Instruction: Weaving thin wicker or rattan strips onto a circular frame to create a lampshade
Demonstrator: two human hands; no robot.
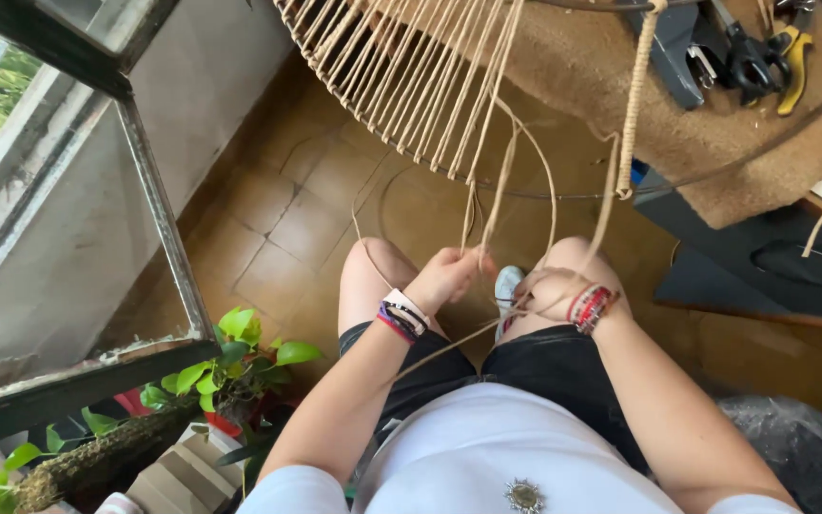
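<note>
A seated person's left hand [447, 276] is closed, pinching pale cane strands [487, 205] that hang from a woven wire frame [411, 76] directly above both hands. The right hand [556, 290], just beside it over the knees, curls around more strands. Pliers [792, 57] lie on the desk [715, 171] beyond.

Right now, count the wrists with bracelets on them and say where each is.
2. The left hand has a stack of bands at its wrist, above the left knee; the right hand has red bands at its wrist, over the right thigh. Both hands grip the cords.
</note>
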